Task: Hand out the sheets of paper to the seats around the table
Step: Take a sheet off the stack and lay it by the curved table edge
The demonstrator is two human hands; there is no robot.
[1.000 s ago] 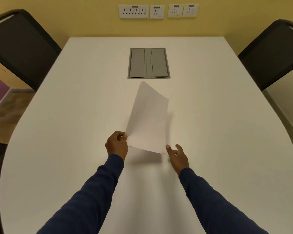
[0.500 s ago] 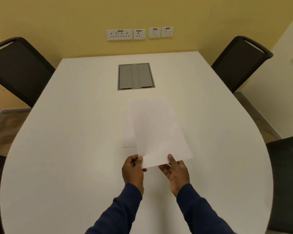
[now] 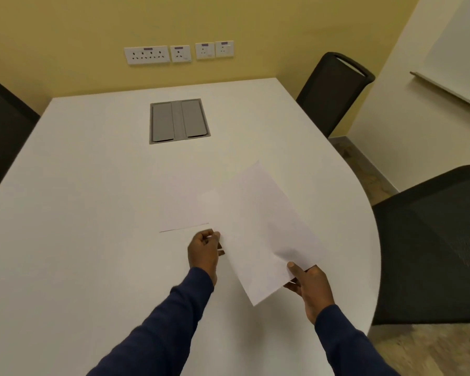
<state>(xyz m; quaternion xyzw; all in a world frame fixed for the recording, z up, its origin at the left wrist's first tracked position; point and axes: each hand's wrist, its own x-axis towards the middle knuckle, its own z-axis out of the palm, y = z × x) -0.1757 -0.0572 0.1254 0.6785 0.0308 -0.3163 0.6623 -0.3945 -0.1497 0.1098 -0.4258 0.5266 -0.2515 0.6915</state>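
While the stack rests at twelve o'clock, the left hand pinches one edge of the lifted sheet and the right hand its near corner; laying it before the three-o'clock chair seems next.

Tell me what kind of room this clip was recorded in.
Most likely a small meeting room: a large white table with a grey cable hatch set in it, and black chairs around it.

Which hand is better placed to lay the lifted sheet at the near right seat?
Right, probably: the right hand pinches the sheet at its corner nearest the near black chair; the left hand grips the opposite edge, farther away.
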